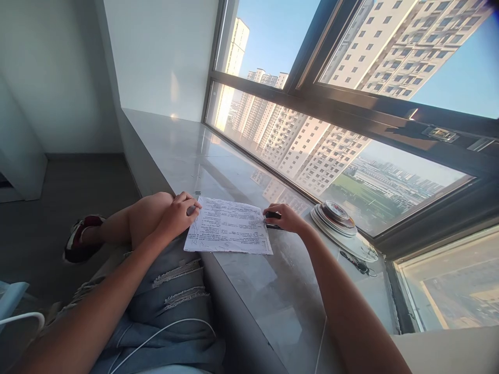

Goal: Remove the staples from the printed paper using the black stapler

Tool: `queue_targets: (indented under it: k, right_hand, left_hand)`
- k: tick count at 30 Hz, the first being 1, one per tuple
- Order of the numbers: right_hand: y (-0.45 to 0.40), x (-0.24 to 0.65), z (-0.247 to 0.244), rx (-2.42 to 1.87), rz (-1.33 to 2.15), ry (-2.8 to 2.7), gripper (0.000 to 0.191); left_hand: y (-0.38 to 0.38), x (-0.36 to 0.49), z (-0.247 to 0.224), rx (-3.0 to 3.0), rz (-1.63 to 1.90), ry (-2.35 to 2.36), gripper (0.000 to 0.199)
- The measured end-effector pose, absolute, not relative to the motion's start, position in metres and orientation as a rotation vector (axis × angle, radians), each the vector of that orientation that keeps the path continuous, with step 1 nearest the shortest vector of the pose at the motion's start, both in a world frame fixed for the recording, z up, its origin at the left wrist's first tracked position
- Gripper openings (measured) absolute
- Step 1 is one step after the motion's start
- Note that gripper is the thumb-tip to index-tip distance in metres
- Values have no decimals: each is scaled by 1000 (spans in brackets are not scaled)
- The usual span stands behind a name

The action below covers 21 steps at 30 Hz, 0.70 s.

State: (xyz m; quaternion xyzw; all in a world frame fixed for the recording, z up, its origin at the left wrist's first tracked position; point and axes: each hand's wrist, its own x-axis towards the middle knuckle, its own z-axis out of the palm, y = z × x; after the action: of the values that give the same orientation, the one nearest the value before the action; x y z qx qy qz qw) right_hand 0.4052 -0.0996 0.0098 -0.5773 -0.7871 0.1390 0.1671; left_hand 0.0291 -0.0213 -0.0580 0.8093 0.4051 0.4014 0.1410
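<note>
Printed sheets of paper [230, 228], with handwritten marks along the edges, lie on the grey sill and stick out past its front edge. My left hand [181, 213] pinches the paper's left edge near its upper corner. At the right edge of the sheets, my right hand [286, 217] is closed around a black stapler [273, 215]. Its two arms show at the paper's edge; whether the sheet lies between them I cannot tell.
A stack of round discs [331, 218] and dark-framed glasses [356, 264] lie right of my right arm. The window frame [265, 93] borders the sill's far side. A white cable [167, 327] crosses my lap. The sill's front edge [241, 306] runs beside my legs.
</note>
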Motion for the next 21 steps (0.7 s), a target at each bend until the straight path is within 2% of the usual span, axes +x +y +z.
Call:
queue_targets:
  k: [12,21]
  right_hand:
    - [-99,400,8,-1724,421,-2244,21]
    - [-93,394,-7,-1853,226,-2370,15]
  left_hand:
    - [-19,28,-62,2366,1171,1174,19]
    - [-19,29,-61,2353,1157,1182,19]
